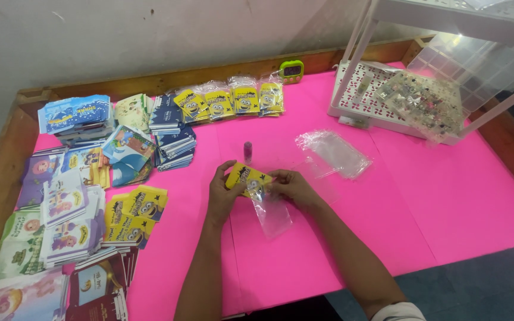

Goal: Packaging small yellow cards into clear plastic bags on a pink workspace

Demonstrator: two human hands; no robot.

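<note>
I'm pinching a yellow card point(246, 176) with my left hand point(224, 191); my right hand point(290, 185) is gripping the clear sleeve point(270, 214) over the pink table point(388, 196).

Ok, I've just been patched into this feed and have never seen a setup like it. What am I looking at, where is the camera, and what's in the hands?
There is no machine here: a person works with two bare hands, and the single picture comes from a camera on their head, looking down.

The left hand and right hand together hold a small yellow cartoon card at the mouth of a clear plastic sleeve.

They work over a pink table cover. On the left lie stacks of colourful cards; along the back stands a row of already bagged yellow cards. Spare clear bags, a small purple tube, a green timer and a white rack are also there.
</note>
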